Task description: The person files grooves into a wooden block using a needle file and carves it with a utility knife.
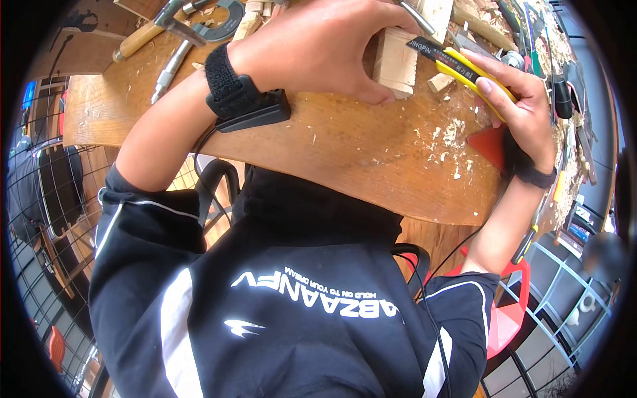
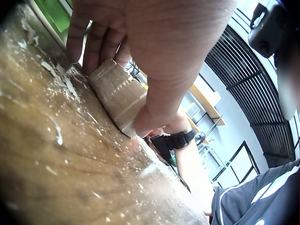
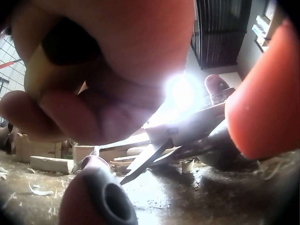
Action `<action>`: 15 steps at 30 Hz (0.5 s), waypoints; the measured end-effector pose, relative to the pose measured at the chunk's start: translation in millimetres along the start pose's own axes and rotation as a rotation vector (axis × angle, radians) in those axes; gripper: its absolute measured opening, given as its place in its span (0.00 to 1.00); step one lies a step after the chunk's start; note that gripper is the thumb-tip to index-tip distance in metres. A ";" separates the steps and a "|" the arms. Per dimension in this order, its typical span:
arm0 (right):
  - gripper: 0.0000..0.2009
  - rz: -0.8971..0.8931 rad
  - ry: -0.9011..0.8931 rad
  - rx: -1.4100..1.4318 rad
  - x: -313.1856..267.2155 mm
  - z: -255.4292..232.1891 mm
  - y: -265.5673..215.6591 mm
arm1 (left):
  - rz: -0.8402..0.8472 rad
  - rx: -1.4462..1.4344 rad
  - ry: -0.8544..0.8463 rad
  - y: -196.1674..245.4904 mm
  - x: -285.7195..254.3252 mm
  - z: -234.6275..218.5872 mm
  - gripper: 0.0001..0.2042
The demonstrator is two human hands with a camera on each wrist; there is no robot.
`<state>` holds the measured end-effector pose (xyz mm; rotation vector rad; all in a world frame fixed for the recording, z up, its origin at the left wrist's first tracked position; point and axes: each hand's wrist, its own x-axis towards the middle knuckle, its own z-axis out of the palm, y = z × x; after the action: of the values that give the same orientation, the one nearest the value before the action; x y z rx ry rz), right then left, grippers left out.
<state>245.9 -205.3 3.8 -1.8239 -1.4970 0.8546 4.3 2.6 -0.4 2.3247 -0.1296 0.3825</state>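
Note:
My left hand [image 1: 318,50] holds a pale, squared wood block [image 1: 396,66] at the tabletop, its thumb on the near side and its fingers on the far side. In the left wrist view, the block [image 2: 117,91] shows a ridged, notched face between thumb and fingers. My right hand [image 1: 527,109] grips a yellow and black utility knife [image 1: 464,69], thumb along its body. The knife's black front end points left and overlaps the block's right edge in the head view. The right wrist view shows curled fingers [image 3: 108,112] around the knife's yellow body.
Orange-handled cutters [image 3: 262,101] lie under my right wrist. Wood shavings [image 1: 454,136] litter the wooden table [image 1: 345,149]. Beyond my left forearm are a micrometer [image 1: 172,73] and a wooden-handled hammer [image 1: 139,41]. Wood scraps [image 1: 491,30] and tools crowd the far right.

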 end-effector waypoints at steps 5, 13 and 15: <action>0.18 -0.040 -0.008 0.029 -1.5 -1.7 -0.6 | -0.031 -0.014 0.001 -4.8 2.5 2.5 0.34; 0.18 -0.025 0.009 0.005 0.7 -1.5 4.2 | -0.087 0.049 -0.056 0.9 1.7 -2.2 0.35; 0.18 -0.117 0.010 -0.009 1.9 1.6 1.9 | -0.041 0.046 -0.040 -0.4 1.3 -2.1 0.35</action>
<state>246.0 -203.6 1.2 -1.7256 -1.5863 0.7821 5.1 4.4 1.2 2.3775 -0.0930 0.3218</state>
